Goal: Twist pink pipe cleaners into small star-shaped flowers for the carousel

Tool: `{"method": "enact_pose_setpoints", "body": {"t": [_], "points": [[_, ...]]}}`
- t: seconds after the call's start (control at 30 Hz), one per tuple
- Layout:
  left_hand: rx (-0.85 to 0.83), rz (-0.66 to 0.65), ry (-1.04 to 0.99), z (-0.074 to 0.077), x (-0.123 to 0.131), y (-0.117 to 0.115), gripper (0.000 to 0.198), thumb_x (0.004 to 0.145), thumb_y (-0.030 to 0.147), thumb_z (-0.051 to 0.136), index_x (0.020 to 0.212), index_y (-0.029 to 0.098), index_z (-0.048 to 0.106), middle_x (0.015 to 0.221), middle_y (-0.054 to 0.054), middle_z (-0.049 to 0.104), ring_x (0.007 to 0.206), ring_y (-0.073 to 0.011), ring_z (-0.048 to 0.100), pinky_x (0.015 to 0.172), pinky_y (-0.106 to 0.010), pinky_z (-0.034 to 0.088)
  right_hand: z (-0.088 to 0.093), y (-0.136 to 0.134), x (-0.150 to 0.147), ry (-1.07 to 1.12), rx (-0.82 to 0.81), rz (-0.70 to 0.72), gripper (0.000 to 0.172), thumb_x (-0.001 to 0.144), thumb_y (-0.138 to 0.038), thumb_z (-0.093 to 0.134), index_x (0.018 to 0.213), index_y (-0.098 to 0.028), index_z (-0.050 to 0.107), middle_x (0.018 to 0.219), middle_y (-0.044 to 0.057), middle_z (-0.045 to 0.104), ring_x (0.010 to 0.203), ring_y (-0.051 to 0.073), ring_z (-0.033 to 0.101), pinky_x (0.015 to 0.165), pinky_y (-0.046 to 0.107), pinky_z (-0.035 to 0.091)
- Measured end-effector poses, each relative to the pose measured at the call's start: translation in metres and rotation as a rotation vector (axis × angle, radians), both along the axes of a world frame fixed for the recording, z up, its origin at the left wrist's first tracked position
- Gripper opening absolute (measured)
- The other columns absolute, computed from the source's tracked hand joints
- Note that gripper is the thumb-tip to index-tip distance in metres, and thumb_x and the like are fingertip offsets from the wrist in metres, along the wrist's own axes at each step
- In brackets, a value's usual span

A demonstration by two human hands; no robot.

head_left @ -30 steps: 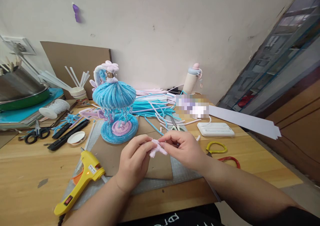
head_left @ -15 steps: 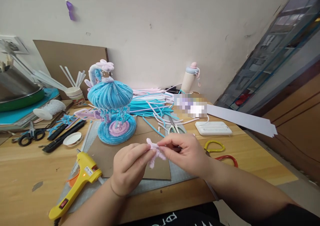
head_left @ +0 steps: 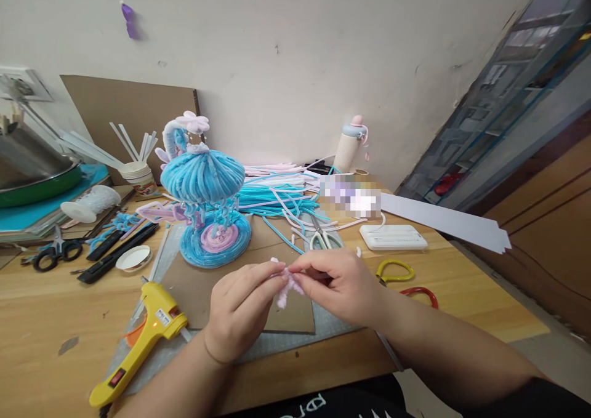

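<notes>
A small pale pink fuzzy piece [head_left: 282, 296] with several short arms is held between both hands, above the brown cardboard [head_left: 295, 318]. My left hand [head_left: 242, 304] pinches its left side between thumb and fingers. From the right, my right hand [head_left: 339, 282] pinches it with thumb and forefinger, the fingertips of both hands nearly touching. The fingers hide the middle of the piece. Beyond my left hand stands a blue fuzzy jellyfish-like figure [head_left: 203, 175] on a round blue and pink coiled base [head_left: 189, 245].
A yellow glue gun [head_left: 138, 344] lies left of my left forearm. Yellow-and-red-handled scissors [head_left: 397, 271] are beside my right forearm, near a white power bank [head_left: 392, 237]. Blue stems [head_left: 277, 200], green-handled scissors [head_left: 325, 239] and a bottle [head_left: 349, 144] are farther back.
Both hands' fingertips have drawn closer together around the pink piece, covering more of it. Its visible arms have shifted slightly.
</notes>
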State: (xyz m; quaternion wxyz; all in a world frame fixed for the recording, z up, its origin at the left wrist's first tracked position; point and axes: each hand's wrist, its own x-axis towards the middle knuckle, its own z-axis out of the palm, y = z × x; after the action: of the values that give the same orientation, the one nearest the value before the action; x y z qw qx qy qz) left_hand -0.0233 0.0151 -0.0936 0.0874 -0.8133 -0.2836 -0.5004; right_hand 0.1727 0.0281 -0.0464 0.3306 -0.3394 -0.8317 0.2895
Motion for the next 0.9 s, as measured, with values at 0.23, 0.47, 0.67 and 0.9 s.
{"method": "enact_pose_setpoints", "body": {"t": [0.23,0.47,0.67,0.9], "points": [[-0.132,0.012,-0.023,0.0,0.004,0.001,0.023,0.08,0.003,0.052,0.097,0.019,0.057,0.094,-0.007,0.065,0.085,-0.0142,0.062,0.074,-0.025,0.05,0.003,0.003,0.004,0.0,-0.08,0.044,0.023,0.085,-0.017,0.046,0.098,-0.019,0.066,0.08,0.002,0.067,0.067,0.013,0.057,0.06,0.024,0.041],[-0.608,-0.006,-0.423,-0.002,0.014,0.009,0.005,0.083,0.015,0.054,0.087,0.019,0.053,0.088,-0.004,0.06,0.079,-0.0136,0.059,0.067,-0.024,0.046,-0.005,0.013,-0.003,0.161,-0.494,-0.03,0.013,0.084,-0.026,0.052,0.09,-0.017,0.06,0.055,-0.006,0.049,0.044,0.006,0.039,0.041,0.019,0.028],[-1.149,-0.114,-0.874,-0.002,0.019,0.019,0.024,0.071,0.034,0.068,0.079,0.015,0.055,0.064,0.002,0.056,0.052,-0.008,0.048,0.048,-0.019,0.036,-0.017,0.021,-0.009,0.266,-0.682,-0.001,0.016,0.081,-0.031,0.056,0.084,-0.016,0.053,0.051,-0.007,0.051,0.035,0.004,0.038,0.036,0.016,0.027],[-1.375,-0.175,-1.092,-0.003,0.02,0.02,0.038,0.061,0.042,0.076,0.07,0.016,0.05,0.045,0.011,0.037,0.036,-0.0018,0.023,0.037,-0.016,0.016,-0.021,0.014,-0.02,0.198,-0.662,-0.091,0.015,0.077,-0.03,0.059,0.075,-0.017,0.051,0.047,-0.008,0.047,0.035,0.005,0.036,0.036,0.016,0.027]]}}
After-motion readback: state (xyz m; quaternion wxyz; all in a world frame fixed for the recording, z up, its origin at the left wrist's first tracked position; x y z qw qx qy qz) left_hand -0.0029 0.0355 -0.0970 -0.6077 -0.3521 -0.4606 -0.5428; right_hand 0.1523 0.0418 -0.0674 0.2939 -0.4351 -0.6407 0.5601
